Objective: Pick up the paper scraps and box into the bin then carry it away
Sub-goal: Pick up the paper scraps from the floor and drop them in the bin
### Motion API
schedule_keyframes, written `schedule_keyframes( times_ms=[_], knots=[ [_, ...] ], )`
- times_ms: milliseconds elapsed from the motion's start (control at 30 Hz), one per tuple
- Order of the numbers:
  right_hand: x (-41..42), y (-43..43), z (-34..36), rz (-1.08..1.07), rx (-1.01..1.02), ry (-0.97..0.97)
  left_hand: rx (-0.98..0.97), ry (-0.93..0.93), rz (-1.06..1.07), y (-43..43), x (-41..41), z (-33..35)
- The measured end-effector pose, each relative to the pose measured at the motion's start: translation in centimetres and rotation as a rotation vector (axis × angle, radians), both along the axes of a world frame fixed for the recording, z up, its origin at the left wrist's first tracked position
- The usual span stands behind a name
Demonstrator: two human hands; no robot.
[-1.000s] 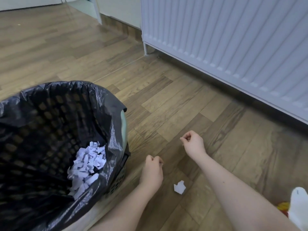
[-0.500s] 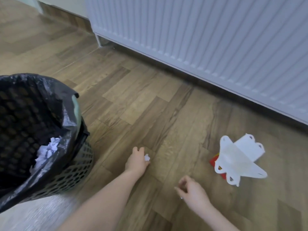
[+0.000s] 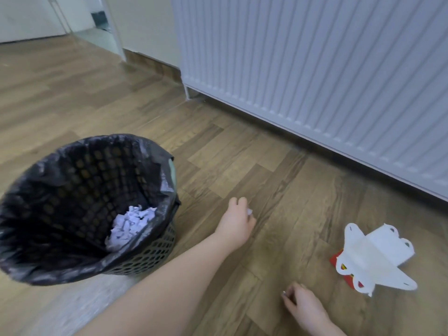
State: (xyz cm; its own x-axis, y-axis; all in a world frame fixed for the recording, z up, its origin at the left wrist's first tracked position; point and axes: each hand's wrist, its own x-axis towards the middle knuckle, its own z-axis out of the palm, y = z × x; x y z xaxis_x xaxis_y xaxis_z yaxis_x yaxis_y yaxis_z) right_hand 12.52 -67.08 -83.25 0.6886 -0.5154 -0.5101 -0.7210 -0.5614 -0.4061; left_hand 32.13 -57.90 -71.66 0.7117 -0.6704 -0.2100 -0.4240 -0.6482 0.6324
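Standing on the wooden floor (image 3: 121, 98) toward its left side, the bin (image 3: 145, 253) is a dark mesh basket lined with a black bag (image 3: 60, 190) whose rim folds loosely over the edge. It sits within easy arm's reach, which suits dropping things in without shifting position. A heap of pale shredded paper scraps (image 3: 132, 225) lies at the bottom of the bag, against the near-right wall.

Just right of the bin, the left hand (image 3: 236, 221) reaches forward low over the floor, its fingers pinched around a small white scrap (image 3: 249, 211) that peeks out at the thumb side. Held this close to the bin's rim, the scrap looks ready to be carried over and let go inside.

Further right and nearer the bottom edge of the view, the right hand (image 3: 303, 304) hovers just above the floor with fingers curled loosely inward; whether it holds anything cannot be told.

Well to the right, apart from both hands, the box (image 3: 373, 253) lies flattened on the floor: white card unfolded into flaps with scalloped tabs, a red and yellow printed face showing underneath. It rests in front of the white ribbed radiator (image 3: 315, 69), not yet picked up.
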Motion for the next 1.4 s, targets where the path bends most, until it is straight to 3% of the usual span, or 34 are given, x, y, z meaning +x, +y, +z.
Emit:
schedule_keyframes(
  times_ms=[100,233,333,433,533,633,867,1033,1233,1400],
  knots=[
    [1.6,0.5,2.1,-0.072,0.081,-0.14,-0.067,-0.05,-0.07,0.2,0.3,4.5],
    [6.9,1.6,8.7,-0.056,0.153,-0.488,-0.25,-0.197,-0.143,2.0,2.5,11.2],
    [12.6,3.3,15.3,0.026,0.251,-0.687,-0.378,-0.257,-0.023,5.3,5.5,15.6],
    [18.7,6.4,21.3,0.155,0.324,-0.831,-0.521,-0.286,0.245,10.0,8.6,16.9],
    [23.8,10.6,24.9,0.244,0.349,-0.843,-0.533,-0.289,0.531,15.4,10.5,15.8],
    [26.9,14.6,25.6,0.343,0.333,-0.741,-0.39,-0.24,0.674,19.7,11.5,13.8],
    [27.9,17.4,23.4,0.604,0.11,-0.513,0.051,-0.102,0.628,24.1,11.8,11.1],
    [26.9,17.0,23.1,0.566,0.072,-0.546,0.013,-0.13,0.536,23.7,11.6,11.4],
    [23.7,14.8,25.0,0.494,0.074,-0.708,-0.281,-0.166,0.329,20.7,10.8,12.6],
    [16.3,6.8,23.7,0.226,0.066,-0.736,-0.32,-0.181,0.088,15.1,8.3,13.6]
  ],
)
